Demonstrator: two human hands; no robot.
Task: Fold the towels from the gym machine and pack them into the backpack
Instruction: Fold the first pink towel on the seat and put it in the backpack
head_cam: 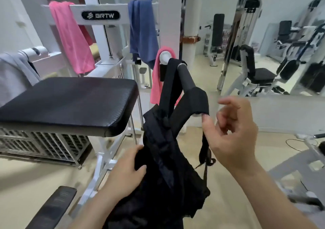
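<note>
three towels on machine, one backpack, two hands.

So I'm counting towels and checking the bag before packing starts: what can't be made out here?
- Backpack, head view: its opening is not visible; folds and the left hand cover it.
- Lower pink towel: backpack straps hide its right part.
- Grey cloth at left: cut by the frame edge; towel or not, unclear.
- Right hand: motion-blurred fingers.

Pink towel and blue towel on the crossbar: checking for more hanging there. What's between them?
Only the BRTW logo plate between pink towel and blue towel, head view.
</note>
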